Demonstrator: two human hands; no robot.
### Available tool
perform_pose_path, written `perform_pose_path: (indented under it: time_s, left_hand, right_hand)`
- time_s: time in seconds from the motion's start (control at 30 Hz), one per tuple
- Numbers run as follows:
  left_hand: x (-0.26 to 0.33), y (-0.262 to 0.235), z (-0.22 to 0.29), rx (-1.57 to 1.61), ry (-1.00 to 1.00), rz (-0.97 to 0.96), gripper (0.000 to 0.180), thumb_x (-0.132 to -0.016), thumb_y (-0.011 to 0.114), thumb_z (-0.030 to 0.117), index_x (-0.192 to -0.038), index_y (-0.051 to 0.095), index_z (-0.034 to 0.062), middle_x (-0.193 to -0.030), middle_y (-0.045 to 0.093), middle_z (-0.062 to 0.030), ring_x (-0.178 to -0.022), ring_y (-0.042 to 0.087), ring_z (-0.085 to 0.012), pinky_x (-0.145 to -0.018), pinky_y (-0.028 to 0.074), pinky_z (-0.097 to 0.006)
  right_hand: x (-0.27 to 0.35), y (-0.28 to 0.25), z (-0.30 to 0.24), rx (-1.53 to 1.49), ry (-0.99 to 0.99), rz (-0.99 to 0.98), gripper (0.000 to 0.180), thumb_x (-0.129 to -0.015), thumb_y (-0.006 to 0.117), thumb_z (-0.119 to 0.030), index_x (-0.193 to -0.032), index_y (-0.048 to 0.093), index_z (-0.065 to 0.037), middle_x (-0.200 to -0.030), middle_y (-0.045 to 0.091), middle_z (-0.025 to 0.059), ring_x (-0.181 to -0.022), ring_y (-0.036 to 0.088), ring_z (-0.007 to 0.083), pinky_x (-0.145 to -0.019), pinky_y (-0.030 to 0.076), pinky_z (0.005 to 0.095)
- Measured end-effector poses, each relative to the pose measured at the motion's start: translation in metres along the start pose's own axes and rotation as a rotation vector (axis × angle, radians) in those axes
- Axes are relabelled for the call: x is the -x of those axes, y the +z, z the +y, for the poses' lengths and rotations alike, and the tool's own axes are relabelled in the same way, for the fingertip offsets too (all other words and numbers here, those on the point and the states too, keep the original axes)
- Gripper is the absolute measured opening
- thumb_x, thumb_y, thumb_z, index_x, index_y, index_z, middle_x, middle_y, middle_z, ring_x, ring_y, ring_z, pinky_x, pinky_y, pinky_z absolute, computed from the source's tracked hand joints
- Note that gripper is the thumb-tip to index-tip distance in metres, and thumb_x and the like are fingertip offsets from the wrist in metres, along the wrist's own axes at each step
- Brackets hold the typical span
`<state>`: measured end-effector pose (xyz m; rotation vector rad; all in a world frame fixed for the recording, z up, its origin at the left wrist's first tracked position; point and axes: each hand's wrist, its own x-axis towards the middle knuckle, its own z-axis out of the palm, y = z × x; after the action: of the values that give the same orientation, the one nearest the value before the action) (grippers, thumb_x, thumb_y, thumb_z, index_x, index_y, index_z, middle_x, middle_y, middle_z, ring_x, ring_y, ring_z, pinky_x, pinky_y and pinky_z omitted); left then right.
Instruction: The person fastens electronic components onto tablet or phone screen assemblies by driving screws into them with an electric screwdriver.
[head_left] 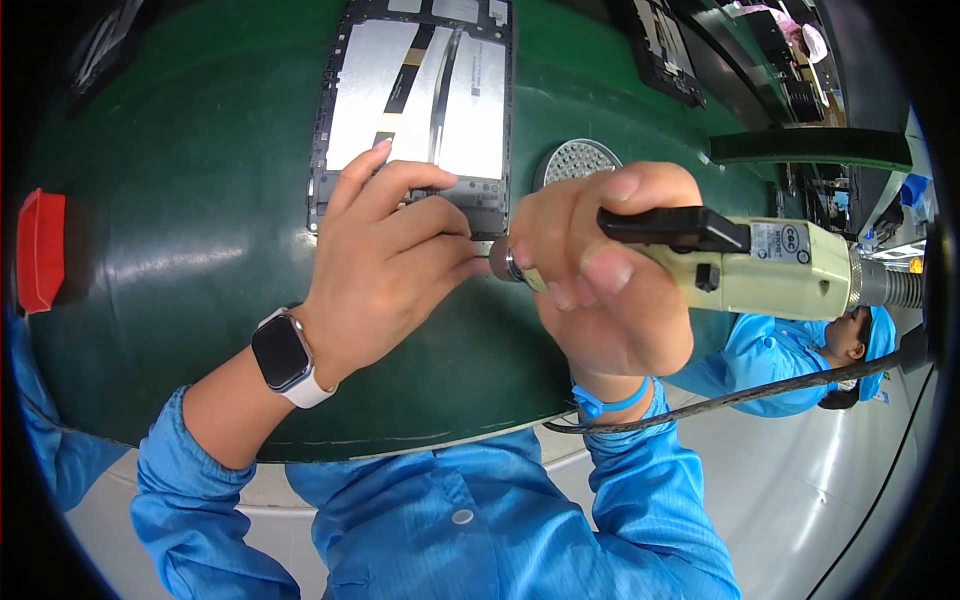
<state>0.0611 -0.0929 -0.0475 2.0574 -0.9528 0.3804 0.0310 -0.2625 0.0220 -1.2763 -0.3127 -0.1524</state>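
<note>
A tablet-like device with its back off lies on the green bench top, showing silver plates and a black ribbon cable. My left hand rests over its lower edge with fingers apart, the index fingertip by the cable's lower end. In my right hand is a pale yellow electric screwdriver with a black lever, held almost level. Its nose points left, close to my left thumb at the device's lower right corner. Whether the bit touches a screw is hidden by my fingers.
Behind my right hand sits a round metal dish with a dimpled surface. A red tray stands at the far left. Another opened device lies at the back right. The screwdriver's cable runs across my right wrist. A co-worker in blue sits at right.
</note>
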Motion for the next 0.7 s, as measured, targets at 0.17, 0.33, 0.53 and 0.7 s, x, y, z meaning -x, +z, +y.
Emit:
perform_pose_path:
  time_s: [0.17, 0.33, 0.53, 0.7]
  left_hand:
    - [0.0, 0.0, -0.001, 0.006, 0.025, -0.012, 0.016, -0.066, 0.079, 0.013, -0.076, 0.067, 0.0112, -0.084, 0.065, 0.0027, -0.106, 0.061, -0.0215, -0.104, 0.036, -0.048]
    - [0.0, 0.0, -0.001, 0.011, 0.009, -0.005, 0.017, -0.065, 0.08, 0.013, -0.077, 0.067, 0.0104, -0.084, 0.064, 0.0022, -0.106, 0.061, -0.0221, -0.104, 0.036, -0.048]
    - [0.0, -0.001, 0.0, 0.017, -0.001, -0.005, 0.019, -0.064, 0.08, 0.012, -0.076, 0.067, 0.0099, -0.084, 0.064, 0.0015, -0.106, 0.061, -0.0218, -0.104, 0.036, -0.048]
    - [0.001, -0.001, 0.0, 0.016, -0.004, -0.003, 0.019, -0.063, 0.081, 0.012, -0.076, 0.067, 0.0097, -0.084, 0.064, 0.0011, -0.106, 0.061, -0.0218, -0.104, 0.036, -0.048]
  right_hand:
    - [0.001, 0.002, 0.001, 0.105, 0.048, -0.001, 0.037, -0.082, 0.052, -0.004, -0.119, 0.05, -0.001, -0.062, 0.046, 0.0016, -0.056, 0.046, 0.0132, -0.063, 0.042, 0.0359]
    - [0.003, -0.002, 0.005, 0.014, 0.05, 0.01, 0.033, -0.08, 0.059, 0.001, -0.113, 0.056, 0.0, -0.077, 0.056, 0.0049, -0.07, 0.055, 0.0122, -0.07, 0.047, 0.0313]
    - [0.003, -0.008, 0.007, -0.029, 0.042, -0.012, 0.03, -0.078, 0.066, 0.005, -0.107, 0.062, 0.001, -0.092, 0.066, 0.0083, -0.083, 0.063, 0.0116, -0.078, 0.052, 0.0266]
    - [0.004, -0.003, 0.004, -0.054, 0.053, 0.003, 0.029, -0.078, 0.066, 0.005, -0.107, 0.063, 0.001, -0.092, 0.066, 0.0083, -0.083, 0.062, 0.0116, -0.078, 0.051, 0.0263]
